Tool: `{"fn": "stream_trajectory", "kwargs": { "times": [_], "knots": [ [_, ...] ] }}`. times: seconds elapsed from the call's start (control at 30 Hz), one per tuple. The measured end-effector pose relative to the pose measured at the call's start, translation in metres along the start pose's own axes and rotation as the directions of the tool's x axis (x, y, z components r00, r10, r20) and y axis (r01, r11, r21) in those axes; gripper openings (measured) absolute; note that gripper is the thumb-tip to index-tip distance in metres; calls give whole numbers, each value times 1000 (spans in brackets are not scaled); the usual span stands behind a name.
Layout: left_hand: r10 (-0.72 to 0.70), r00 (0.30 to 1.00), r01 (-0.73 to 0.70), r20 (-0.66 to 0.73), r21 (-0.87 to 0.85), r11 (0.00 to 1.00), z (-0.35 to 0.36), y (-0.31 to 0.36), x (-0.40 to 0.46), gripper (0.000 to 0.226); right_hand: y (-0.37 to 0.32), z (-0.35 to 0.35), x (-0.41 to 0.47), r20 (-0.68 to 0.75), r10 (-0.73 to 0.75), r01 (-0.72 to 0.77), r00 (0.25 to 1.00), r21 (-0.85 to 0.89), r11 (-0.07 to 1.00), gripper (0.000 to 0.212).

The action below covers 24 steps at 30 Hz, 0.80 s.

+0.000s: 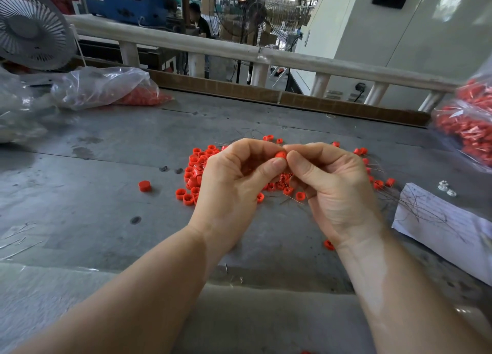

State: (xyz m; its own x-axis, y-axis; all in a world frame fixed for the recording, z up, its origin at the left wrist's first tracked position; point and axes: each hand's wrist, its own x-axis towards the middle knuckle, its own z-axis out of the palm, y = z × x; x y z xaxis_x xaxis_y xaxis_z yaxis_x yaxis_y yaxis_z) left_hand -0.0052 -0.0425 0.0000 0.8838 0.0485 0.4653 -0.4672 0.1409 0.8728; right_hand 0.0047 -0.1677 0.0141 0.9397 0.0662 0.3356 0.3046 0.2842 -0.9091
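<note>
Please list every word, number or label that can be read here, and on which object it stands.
No text can be read.
White paper sheet on the right of the grey table: faint printed lines, too blurred to read.
Small round red plastic cap: no marking visible.

Cap (280,154): red plastic, smooth, matt. Loose caps (195,172): same. Worktop (93,167): grey, matt, scuffed, stained. Bags (101,87), left and right edges: clear glossy plastic film, creased. Sheet (439,236): white paper. Wires (423,207): thin metal. Far-edge strip (226,90): brown cardboard.
</note>
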Motion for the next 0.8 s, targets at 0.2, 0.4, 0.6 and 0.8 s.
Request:
{"fn": "stream_trajectory", "kwargs": {
  "times": [0.2, 0.4, 0.6, 0.8],
  "knots": [
    [-139, 990, 141, 25, -176, 974, -1, -2, 2, 9, 1, 2, -2, 13, 25, -25, 1000, 35, 999, 10],
    [-333, 922, 387, 198, -516, 764, -3, -3, 8, 18, -2, -1, -1, 83, 34, -39, 996, 63, 997, 16],
    [-371, 894, 446, 250, -554, 703, -4, -3, 9, 18, -2, -3, 0, 111, 7, -12, 994, 46, 999, 13],
    [-382, 882, 470, 276, -569, 675, -5, -3, 9, 18, -3, -2, -1, 114, -13, 8, 993, 44, 999, 15]
  ]
}}
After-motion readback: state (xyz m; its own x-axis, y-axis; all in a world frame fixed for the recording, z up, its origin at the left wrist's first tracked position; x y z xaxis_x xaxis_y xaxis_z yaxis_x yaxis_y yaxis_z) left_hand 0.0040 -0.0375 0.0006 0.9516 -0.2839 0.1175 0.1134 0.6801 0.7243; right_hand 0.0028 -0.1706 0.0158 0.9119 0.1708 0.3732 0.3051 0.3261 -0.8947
